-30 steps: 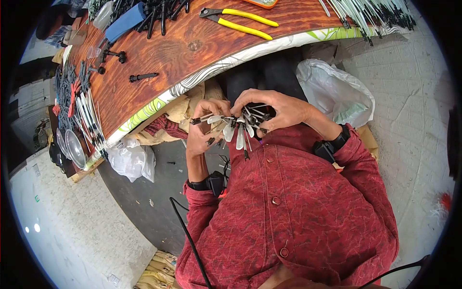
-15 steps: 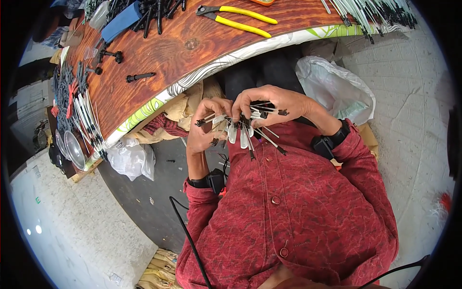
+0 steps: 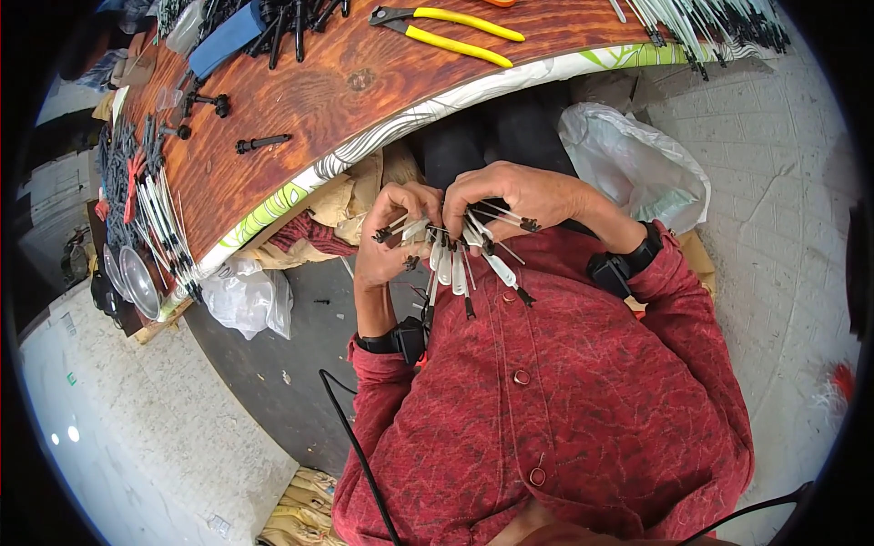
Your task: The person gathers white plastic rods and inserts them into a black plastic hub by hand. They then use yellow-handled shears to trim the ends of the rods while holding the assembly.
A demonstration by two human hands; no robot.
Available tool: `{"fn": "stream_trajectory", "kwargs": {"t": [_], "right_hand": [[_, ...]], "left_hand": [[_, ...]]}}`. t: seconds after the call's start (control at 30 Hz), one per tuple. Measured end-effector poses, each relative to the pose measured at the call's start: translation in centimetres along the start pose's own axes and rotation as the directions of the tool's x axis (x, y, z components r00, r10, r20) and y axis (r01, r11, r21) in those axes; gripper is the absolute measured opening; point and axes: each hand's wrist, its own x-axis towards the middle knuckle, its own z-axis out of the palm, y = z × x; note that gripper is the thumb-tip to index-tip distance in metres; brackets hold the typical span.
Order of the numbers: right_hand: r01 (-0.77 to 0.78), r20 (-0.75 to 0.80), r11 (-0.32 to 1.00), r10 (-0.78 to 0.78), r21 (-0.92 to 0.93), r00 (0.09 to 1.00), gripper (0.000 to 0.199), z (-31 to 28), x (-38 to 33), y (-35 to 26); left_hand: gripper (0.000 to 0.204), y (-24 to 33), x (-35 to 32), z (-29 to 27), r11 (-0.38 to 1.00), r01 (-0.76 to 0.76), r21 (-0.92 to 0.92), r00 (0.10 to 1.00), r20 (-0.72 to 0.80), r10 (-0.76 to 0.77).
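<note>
My left hand [image 3: 384,238] and my right hand [image 3: 533,195] meet in front of my chest, fingers curled and pinching. Between them is a fanned cluster of thin pale rods with black ends [image 3: 458,276], to which white, flat, elongated plastic pieces are attached. Several rods spread down toward my shirt, while others stick out past each hand. The fingertips touch near the middle of the cluster, and they partly hide where the rods join. Each hand grips part of it.
Yellow-handled pliers [image 3: 464,25] lie on the wooden table [image 3: 309,100], right of a blue object [image 3: 226,42] and black rods. A black rod-like part [image 3: 263,144] lies nearer. Bundles of pale rods [image 3: 701,27] sit at the far right. White plastic bags [image 3: 633,168] hang beside the table.
The cluster has turned and spread a little between my hands, and more white plastic pieces show, one now at the lower right. Both hands stay in nearly the same place.
</note>
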Motion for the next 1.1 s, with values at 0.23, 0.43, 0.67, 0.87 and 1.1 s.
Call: {"fn": "stream_trajectory", "kwargs": {"t": [0.23, 0.43, 0.67, 0.87, 1.1], "right_hand": [[0.160, -0.042, 0.983, -0.164, -0.088, 0.986, 0.017, 0.1, 0.2, 1.0], [0.096, -0.130, 0.995, -0.101, -0.038, 0.986, 0.019, 0.3, 0.1, 1.7], [0.013, -0.195, 0.977, 0.030, 0.213, 0.980, 0.018, -0.1, -0.5, 1.5], [0.059, -0.145, 0.987, -0.037, 0.150, 0.989, 0.017, -0.4, -0.7, 1.0], [0.145, -0.135, 0.989, -0.139, 0.032, 0.981, 0.018, 0.0, -0.6, 1.6]], "left_hand": [[0.039, -0.2, -0.4, -0.7, 0.979, -0.015, 0.203, 0.997, 0.074, 0.000], [0.035, -0.5, -1.1, -0.6, 0.958, 0.065, 0.281, 0.996, 0.045, -0.081], [0.036, 1.8, 0.0, 0.8, 0.995, 0.007, 0.096, 0.999, 0.052, -0.012], [0.030, 2.4, 0.2, 1.5, 0.989, -0.010, 0.149, 1.000, 0.011, 0.008], [0.023, 2.9, -0.9, 1.8, 0.957, 0.106, 0.271, 0.993, -0.071, -0.090]]}}
